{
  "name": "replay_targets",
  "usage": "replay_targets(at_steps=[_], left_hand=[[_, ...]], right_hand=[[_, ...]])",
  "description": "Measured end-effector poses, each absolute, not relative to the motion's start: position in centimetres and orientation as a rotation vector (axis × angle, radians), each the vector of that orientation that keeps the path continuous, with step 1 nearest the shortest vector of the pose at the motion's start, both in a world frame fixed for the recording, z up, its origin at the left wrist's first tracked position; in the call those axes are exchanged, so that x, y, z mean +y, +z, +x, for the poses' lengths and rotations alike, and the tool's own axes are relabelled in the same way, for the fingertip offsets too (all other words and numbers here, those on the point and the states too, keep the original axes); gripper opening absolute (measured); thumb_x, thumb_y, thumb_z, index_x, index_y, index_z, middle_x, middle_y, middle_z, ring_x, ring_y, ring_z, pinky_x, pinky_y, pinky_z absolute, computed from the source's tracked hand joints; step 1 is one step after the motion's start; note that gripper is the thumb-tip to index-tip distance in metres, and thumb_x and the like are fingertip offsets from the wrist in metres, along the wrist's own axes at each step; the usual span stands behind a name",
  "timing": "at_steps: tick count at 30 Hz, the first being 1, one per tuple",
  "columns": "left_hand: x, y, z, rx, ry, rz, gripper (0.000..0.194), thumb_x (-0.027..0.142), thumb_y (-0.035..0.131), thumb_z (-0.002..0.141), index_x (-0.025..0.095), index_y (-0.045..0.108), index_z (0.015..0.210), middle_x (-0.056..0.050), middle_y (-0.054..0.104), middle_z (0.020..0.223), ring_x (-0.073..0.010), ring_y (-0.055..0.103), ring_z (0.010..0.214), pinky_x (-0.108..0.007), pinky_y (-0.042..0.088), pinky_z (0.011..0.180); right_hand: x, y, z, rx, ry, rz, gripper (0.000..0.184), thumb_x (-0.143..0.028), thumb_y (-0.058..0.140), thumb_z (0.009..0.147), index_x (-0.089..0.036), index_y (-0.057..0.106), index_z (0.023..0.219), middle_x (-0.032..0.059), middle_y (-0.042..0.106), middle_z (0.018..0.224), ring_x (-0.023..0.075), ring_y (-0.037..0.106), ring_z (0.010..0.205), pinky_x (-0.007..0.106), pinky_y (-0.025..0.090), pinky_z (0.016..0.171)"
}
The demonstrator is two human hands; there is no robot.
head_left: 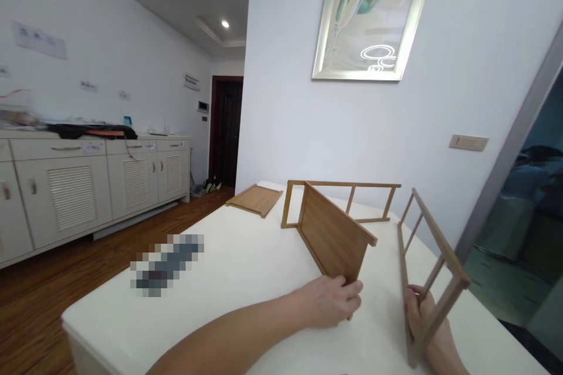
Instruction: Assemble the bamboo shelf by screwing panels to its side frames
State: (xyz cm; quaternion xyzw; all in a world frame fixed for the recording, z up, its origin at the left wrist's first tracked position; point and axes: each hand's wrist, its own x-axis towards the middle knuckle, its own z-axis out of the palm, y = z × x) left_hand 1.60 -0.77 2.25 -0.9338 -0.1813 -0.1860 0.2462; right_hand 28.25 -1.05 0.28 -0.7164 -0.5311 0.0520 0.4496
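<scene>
My left hand is closed around the near lower end of a wooden shelf board, which stands on its long edge on the white table. The board's far end meets a wooden ladder-like side frame standing on edge at the back. On the right, my right hand grips the lower part of a second wooden side frame, also on its edge and apart from the board. Its fingers are partly hidden by the frame's bars.
A second wooden shelf board lies flat at the table's far left corner. A blurred-out dark object rests on the table's left side. Behind the table is a white wall with a framed picture; a low white cabinet stands at left.
</scene>
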Motion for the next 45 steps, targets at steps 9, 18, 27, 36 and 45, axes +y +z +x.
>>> replay_targets(at_steps=[9,18,27,36,45], left_hand=[[-1.0,1.0,3.3,-1.614,-0.862,-2.804,0.069,0.069,0.053,0.077,0.012,0.048,0.116,-0.013,0.057,0.109,-0.0299,0.059,0.094,-0.044,0.050,0.079],[-0.4,-0.1,4.0,-1.837,-0.898,-2.735,0.069,0.063,0.052,0.079,0.008,0.048,0.120,-0.020,0.053,0.121,-0.0377,0.046,0.113,-0.055,0.037,0.099],[0.7,-0.6,3.2,-1.832,-1.032,-2.757,0.049,0.044,0.057,0.079,0.010,0.047,0.113,-0.019,0.049,0.120,-0.0318,0.049,0.110,-0.045,0.044,0.098],[1.7,-0.3,1.7,-1.788,-1.038,-2.835,0.049,0.040,0.058,0.075,0.012,0.044,0.113,-0.017,0.048,0.119,-0.0289,0.057,0.101,-0.039,0.049,0.092],[2.4,-0.6,1.0,-1.749,-1.053,-2.837,0.038,0.031,0.059,0.076,0.017,0.044,0.108,-0.012,0.049,0.114,-0.0225,0.060,0.093,-0.032,0.049,0.084]], right_hand=[[-1.5,0.6,26.7,-1.285,0.165,-1.788,0.045,-0.057,0.041,0.068,-0.020,0.051,0.093,0.0046,0.062,0.062,0.0241,0.060,0.052,0.035,0.047,0.053],[-1.0,0.0,25.8,-1.388,0.228,-1.814,0.041,-0.060,0.049,0.065,-0.023,0.059,0.079,0.0057,0.068,0.061,0.0277,0.065,0.060,0.036,0.049,0.059],[-1.8,0.6,24.9,-1.502,0.268,-1.819,0.042,-0.065,0.048,0.065,-0.025,0.059,0.071,0.0051,0.067,0.059,0.0293,0.063,0.062,0.037,0.047,0.060],[-2.0,-0.5,24.0,-1.580,0.366,-1.655,0.034,-0.057,0.048,0.069,-0.024,0.054,0.067,0.0019,0.062,0.057,0.0238,0.058,0.059,0.034,0.046,0.061],[-3.9,0.1,20.9,-1.738,0.475,-1.409,0.024,-0.044,0.048,0.084,-0.021,0.052,0.077,0.0008,0.059,0.069,0.0177,0.052,0.065,0.030,0.045,0.063]])
